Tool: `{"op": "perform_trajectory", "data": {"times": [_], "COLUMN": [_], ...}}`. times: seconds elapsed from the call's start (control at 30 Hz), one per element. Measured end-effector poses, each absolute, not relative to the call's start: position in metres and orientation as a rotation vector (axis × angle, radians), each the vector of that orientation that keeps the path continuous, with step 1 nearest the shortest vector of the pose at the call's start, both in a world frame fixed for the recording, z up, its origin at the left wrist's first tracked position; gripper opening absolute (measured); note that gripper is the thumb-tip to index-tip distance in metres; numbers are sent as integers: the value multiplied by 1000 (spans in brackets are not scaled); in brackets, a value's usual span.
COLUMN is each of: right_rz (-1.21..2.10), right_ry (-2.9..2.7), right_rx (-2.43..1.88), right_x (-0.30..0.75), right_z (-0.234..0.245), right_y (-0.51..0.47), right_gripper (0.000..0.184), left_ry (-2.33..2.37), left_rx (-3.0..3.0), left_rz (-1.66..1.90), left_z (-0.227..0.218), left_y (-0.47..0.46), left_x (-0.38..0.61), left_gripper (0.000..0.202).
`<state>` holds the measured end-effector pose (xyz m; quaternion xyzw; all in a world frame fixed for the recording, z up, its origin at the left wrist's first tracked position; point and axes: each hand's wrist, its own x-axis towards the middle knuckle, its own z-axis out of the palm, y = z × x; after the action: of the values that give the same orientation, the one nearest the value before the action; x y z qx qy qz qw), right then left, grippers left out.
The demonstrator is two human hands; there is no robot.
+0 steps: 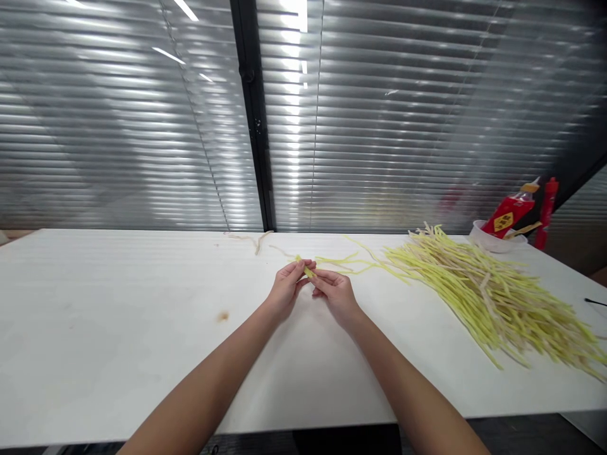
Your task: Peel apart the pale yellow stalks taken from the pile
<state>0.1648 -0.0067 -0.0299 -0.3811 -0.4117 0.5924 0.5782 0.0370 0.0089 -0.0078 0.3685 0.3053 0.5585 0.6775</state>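
Note:
Both my hands meet over the middle of the white table. My left hand and my right hand each pinch one thin yellow stalk between the fingertips, the fingers closed on it. A few loose yellow stalks trail away just behind my right hand. A large heap of long yellow-green stalks lies spread on the table to the right, clear of both hands.
Pale trimmed scraps lie near the table's back edge. At the far right corner stand a white bowl holding a red packet, and a red bottle. Closed blinds with a dark post back the table.

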Motion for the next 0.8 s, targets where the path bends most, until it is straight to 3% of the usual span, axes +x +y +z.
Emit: {"op": "perform_trajectory", "data": {"times": [0.57,0.8], "right_rz": [754,668], "right_ry": [-1456,-1510], "right_rx": [-1117,-1100], "right_x": [166,165], "right_z": [-26,-27], "right_y": [-11,-8], "right_gripper": [20,19], "left_ry": [710,724], "left_rx": [818,821], "left_rz": [1254,1244], "left_z": [-11,-11], "left_y": [7,6], "left_x": [39,40], "left_gripper": [26,26]}}
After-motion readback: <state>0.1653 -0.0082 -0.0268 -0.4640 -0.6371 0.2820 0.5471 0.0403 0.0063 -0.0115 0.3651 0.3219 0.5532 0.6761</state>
